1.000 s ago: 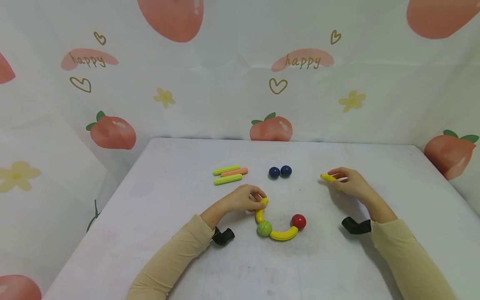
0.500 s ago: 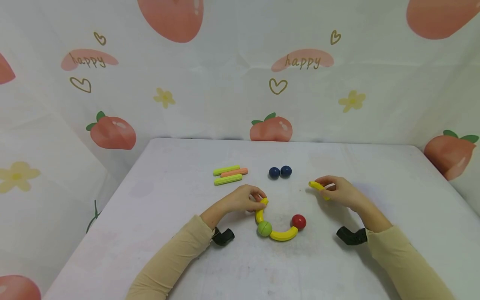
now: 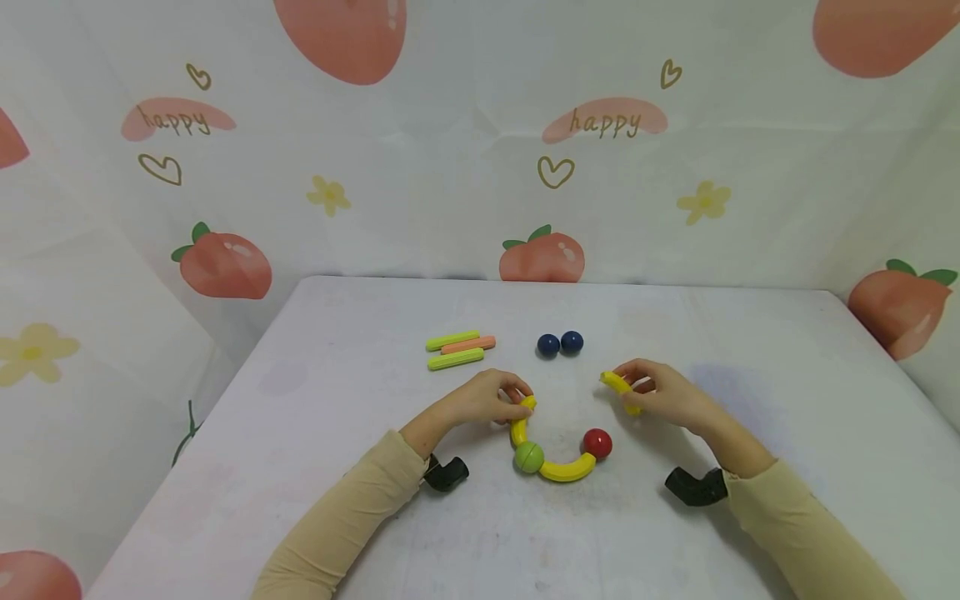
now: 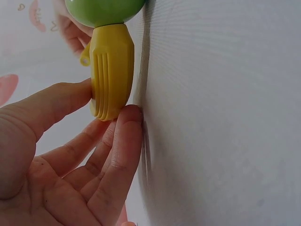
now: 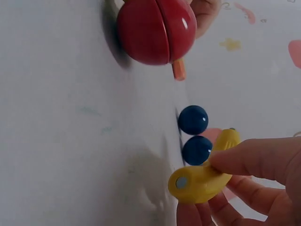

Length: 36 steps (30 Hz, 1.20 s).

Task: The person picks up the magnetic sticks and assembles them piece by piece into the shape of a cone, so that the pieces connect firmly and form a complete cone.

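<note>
While the left hand pinches the far end of a yellow banana piece, the right hand holds a loose banana piece above the table.
Each grip sets the thumb against the fingers, with the piece between. A green ball touches the left-held piece's near end, followed by a second banana piece and a red ball, all forming a U. The loose one, showing a gray disc on its end, is apart from that row; farther back lie two dark blue balls, two lime sticks and an orange stick.
</note>
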Available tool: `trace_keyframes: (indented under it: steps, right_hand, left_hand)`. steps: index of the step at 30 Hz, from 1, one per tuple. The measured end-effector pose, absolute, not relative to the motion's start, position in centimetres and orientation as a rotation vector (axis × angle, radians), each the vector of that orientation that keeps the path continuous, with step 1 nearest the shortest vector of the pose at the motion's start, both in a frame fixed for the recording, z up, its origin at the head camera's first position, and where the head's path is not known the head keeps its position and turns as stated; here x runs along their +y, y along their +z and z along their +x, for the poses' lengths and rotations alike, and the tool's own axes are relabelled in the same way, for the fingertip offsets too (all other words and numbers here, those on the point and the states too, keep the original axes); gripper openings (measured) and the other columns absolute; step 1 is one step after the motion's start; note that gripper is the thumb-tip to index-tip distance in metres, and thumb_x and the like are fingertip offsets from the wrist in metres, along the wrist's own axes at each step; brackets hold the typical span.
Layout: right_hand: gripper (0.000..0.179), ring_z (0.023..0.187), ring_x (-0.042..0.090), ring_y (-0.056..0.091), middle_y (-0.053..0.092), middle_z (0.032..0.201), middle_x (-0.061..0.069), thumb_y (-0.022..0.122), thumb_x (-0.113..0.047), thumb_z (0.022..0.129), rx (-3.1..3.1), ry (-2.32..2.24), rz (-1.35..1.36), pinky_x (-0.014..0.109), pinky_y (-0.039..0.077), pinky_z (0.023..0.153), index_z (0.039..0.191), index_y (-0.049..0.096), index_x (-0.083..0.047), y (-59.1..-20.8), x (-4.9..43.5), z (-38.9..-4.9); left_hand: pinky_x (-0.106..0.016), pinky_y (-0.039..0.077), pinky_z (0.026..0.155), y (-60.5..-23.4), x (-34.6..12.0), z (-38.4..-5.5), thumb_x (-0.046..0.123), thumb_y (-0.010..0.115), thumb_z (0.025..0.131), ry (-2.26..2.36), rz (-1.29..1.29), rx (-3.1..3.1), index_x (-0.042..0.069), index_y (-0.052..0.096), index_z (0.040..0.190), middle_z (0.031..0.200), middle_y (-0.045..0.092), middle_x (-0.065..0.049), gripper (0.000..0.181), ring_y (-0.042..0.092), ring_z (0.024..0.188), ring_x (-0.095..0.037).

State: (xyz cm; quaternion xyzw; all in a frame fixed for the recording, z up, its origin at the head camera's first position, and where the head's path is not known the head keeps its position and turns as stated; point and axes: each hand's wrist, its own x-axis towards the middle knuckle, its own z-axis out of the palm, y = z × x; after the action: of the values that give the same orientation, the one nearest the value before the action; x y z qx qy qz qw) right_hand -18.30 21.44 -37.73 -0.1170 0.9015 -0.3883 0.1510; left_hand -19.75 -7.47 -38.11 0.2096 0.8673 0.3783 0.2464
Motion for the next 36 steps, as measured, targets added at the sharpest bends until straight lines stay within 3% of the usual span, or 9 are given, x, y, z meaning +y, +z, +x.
trace_keyframes:
  steps: [16,24,36]
  right_hand:
    - [0.039,0.088,0.019,0.058,0.058,0.109,0.019,0.063,-0.018,0.087,2.491,-1.194,-0.347,0.030,0.054,0.076,0.119,0.049,-0.001,-38.4,20.2,-17.8]
    - [0.043,0.079,0.017,0.059,0.057,0.104,0.018,0.064,-0.020,0.087,2.410,-1.271,-0.335,0.025,0.054,0.071,0.119,0.045,0.003,-38.4,19.8,-17.6]
    - [0.048,0.076,0.017,0.058,0.055,0.104,0.017,0.065,-0.023,0.088,2.372,-1.276,-0.318,0.026,0.055,0.069,0.122,0.042,0.002,-38.6,19.4,-17.4]
  left_hand:
    - [-0.018,0.046,0.055,-38.1,-7.5,-19.8,0.019,0.067,0.085,1.033,0.577,2.363,0.006,0.062,0.114,0.100,0.064,-0.010,0.033,0.055,0.060,-0.008]
    - [-0.018,0.046,0.056,-38.1,-7.5,-19.7,0.019,0.067,0.085,1.034,0.564,2.361,0.006,0.062,0.114,0.100,0.064,-0.009,0.033,0.055,0.061,-0.008]
    - [-0.018,0.046,0.055,-38.0,-7.5,-19.7,0.019,0.067,0.085,1.039,0.565,2.354,0.006,0.062,0.114,0.099,0.064,-0.009,0.032,0.055,0.061,-0.007]
